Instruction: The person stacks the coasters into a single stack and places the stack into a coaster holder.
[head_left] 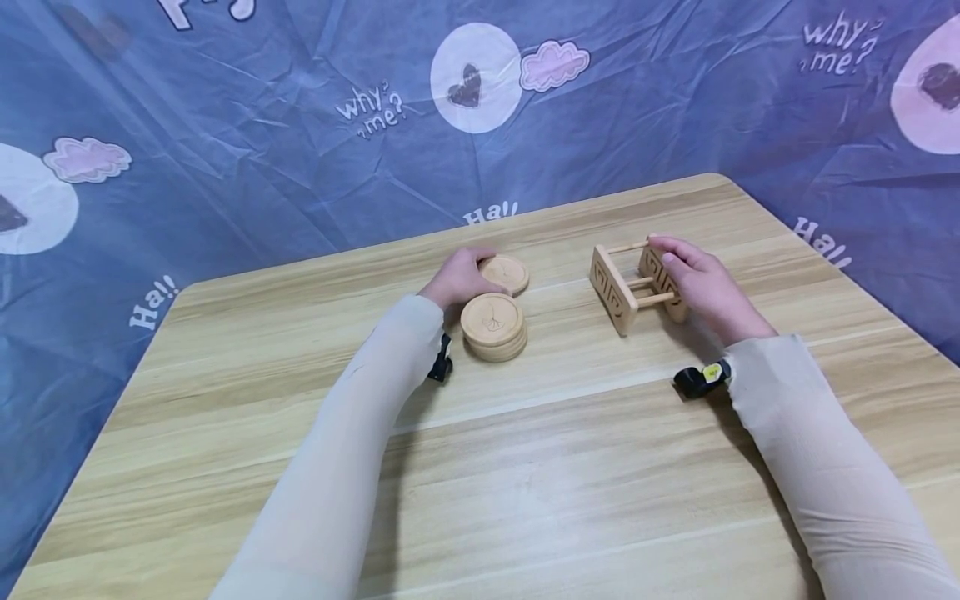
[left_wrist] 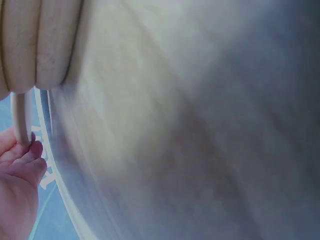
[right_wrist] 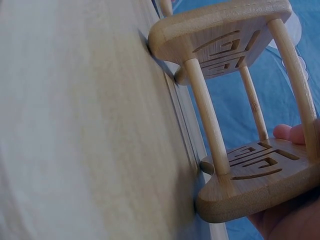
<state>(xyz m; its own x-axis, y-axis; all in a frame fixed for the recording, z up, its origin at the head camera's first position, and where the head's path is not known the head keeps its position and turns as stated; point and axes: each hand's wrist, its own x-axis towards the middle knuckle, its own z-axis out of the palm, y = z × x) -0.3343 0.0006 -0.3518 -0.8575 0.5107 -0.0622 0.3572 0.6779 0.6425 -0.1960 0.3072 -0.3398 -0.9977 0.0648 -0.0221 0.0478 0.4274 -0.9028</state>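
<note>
My left hand (head_left: 459,280) pinches a round wooden coaster (head_left: 507,270) by its edge, just behind a short stack of matching coasters (head_left: 492,320). The top coaster of that stack bears a thin engraved line drawing. In the left wrist view, fingertips and thumb hold the thin coaster (left_wrist: 21,117) beyond the stack (left_wrist: 56,45). To the right stands a wooden coaster rack (head_left: 613,290), two cut-out side panels joined by round rods. My right hand (head_left: 711,290) grips its right panel from outside, with fingertips showing over the panel (right_wrist: 260,200) in the right wrist view.
Everything sits on a light wood-grain table (head_left: 525,475) with rounded far corners. Blue printed cloth (head_left: 300,125) hangs behind it and along the right side. Each wrist wears a black camera, such as the right wrist camera (head_left: 697,380) close over the tabletop.
</note>
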